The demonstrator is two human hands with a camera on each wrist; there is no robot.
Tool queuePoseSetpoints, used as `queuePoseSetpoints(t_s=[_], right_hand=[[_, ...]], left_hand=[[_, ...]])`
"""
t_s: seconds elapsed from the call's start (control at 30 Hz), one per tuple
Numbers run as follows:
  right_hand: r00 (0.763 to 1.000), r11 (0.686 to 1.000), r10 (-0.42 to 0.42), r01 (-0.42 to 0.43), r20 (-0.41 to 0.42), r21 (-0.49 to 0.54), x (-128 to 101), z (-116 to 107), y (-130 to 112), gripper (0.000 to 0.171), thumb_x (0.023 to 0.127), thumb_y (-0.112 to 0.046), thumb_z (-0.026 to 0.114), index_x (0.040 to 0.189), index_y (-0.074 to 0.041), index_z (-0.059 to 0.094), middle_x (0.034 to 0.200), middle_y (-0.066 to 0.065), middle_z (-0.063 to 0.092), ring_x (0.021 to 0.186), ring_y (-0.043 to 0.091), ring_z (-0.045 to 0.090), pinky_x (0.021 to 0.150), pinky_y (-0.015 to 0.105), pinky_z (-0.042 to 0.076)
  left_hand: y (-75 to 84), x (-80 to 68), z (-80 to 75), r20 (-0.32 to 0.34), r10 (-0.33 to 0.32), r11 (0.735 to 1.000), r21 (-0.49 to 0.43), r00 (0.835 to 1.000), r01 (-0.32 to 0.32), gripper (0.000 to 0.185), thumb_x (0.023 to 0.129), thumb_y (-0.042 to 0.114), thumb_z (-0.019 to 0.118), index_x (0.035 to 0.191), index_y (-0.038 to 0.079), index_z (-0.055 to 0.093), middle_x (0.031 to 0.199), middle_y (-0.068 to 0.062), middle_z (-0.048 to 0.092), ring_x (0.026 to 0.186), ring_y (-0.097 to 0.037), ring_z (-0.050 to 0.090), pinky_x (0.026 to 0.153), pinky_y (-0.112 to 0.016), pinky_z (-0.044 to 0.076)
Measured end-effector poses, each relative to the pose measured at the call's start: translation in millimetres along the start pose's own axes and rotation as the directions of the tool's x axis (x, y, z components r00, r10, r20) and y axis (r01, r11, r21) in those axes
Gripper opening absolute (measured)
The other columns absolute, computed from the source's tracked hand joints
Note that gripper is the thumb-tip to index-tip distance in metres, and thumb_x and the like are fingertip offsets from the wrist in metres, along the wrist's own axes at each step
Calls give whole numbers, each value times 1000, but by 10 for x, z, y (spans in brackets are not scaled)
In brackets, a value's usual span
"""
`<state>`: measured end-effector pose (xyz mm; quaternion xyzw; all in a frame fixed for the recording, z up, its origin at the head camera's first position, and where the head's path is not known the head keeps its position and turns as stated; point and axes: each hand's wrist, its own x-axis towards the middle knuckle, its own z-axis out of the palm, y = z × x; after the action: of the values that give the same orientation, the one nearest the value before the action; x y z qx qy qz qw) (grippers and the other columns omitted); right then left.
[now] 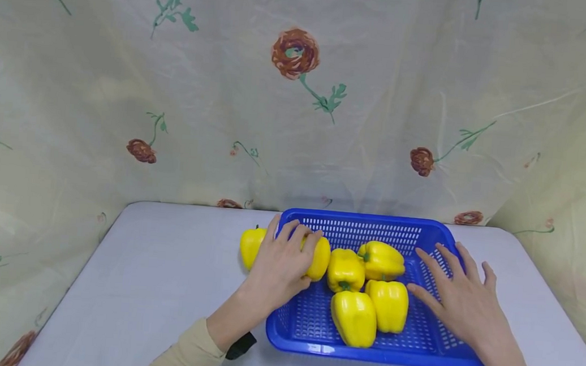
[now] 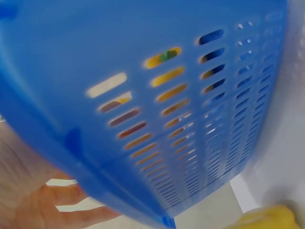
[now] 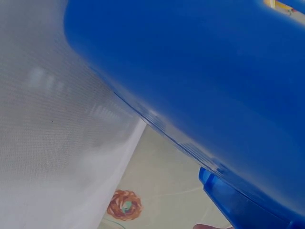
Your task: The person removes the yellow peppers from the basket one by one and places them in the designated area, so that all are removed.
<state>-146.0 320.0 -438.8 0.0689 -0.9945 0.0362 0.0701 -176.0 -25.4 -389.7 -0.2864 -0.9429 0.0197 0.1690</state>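
A blue slotted plastic basket [image 1: 362, 353] holds several glossy yellow bell peppers [image 1: 386, 307]. At its left side, my left hand [image 1: 279, 264] grips another yellow bell pepper [image 1: 321, 260] from above, fingers bent over it and thumb on the near side; the hand hides part of this pepper. Over the basket's right wall hovers my right hand [image 1: 463, 302], fingers spread with nothing between them. In the left wrist view, the hand [image 2: 28, 191] shows past the basket's slotted wall [image 2: 119, 38]. The right wrist view is mostly the basket's blue outer side [image 3: 200, 71].
One more yellow bell pepper [image 1: 251, 247] sits on the white table [image 1: 163, 287], left of the basket and partly behind my left hand. A flower-patterned curtain [image 1: 360, 97] hangs along the table's back edge and sides.
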Motion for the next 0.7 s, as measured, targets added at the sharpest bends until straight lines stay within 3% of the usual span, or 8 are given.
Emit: queuePoseSetpoints(t_s=[0.7], right_hand=[[1000, 1000, -1, 1, 2, -16, 5, 6, 19, 80, 99, -65, 64, 161, -16, 46, 164, 32, 40, 152, 62, 24, 112, 94, 19]], left_hand=[[-241, -128, -291, -121, -80, 996, -42, 989, 75, 87, 73, 46, 100, 146, 16, 64, 136, -7, 72, 138, -33, 63, 127, -66, 39]])
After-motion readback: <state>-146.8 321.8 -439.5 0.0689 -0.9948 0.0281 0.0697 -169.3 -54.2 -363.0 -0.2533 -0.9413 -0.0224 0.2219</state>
